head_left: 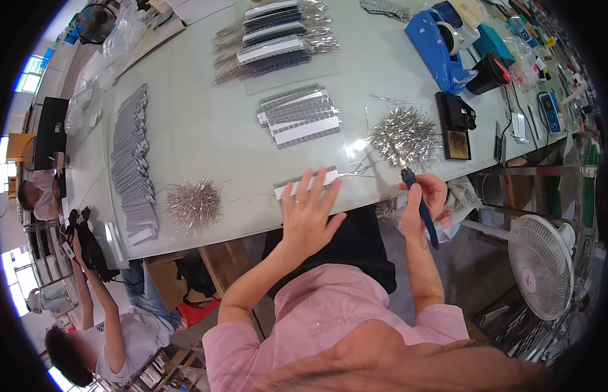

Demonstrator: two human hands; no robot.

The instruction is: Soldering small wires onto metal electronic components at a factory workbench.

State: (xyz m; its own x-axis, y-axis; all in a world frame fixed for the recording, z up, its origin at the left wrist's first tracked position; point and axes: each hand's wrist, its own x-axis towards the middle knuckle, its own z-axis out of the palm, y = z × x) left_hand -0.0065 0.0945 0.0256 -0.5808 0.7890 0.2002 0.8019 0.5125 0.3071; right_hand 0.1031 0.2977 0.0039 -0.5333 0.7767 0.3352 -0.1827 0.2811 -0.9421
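Observation:
My left hand (pixel 310 212) lies flat with fingers spread, its fingertips resting on a short grey-and-white strip (pixel 287 189) near the table's front edge. Thin wire leads stick out from the strip's right end. In my right hand (pixel 425 199) is a pair of blue-handled nippers (pixel 423 212), with the metal tip pointing up and away from me. That tip reaches the near edge of a heap of silver wire pieces (pixel 405 134). A second wire heap (pixel 194 204) sits left of my left hand. Beyond the hand lies a small stack of similar strips (pixel 300 114).
Long-leaded strips (pixel 271 39) are piled at the far middle, and a row of grey strips (pixel 131 163) runs along the left. At right stand a blue tape dispenser (pixel 434 52), a black iron stand (pixel 455 124) and a white fan (pixel 541 266). Another person (pixel 114 340) sits at left.

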